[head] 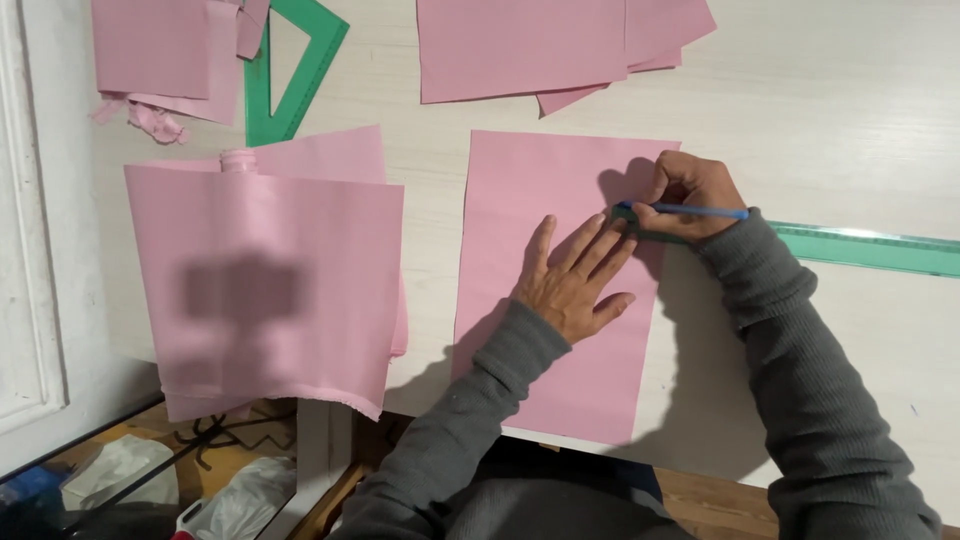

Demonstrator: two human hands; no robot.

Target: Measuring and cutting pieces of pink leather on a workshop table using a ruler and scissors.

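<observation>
Landmark: the pink sheet [560, 290] at the bench [880, 110] centre. Left of it, more pink sheets and a green set square [290, 80]. Your left hand [575, 280] lies flat on it, fingers spread. At its right edge, your right hand [690, 195] pinches a blue pen [690, 210] beside a green ruler [870, 248].

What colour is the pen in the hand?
The pen in the right hand is blue, seen in the head view.

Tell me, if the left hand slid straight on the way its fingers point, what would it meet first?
The left hand points up and right across the pink sheet. It would likely meet the green ruler and the right hand holding a blue pen almost at once.
</observation>
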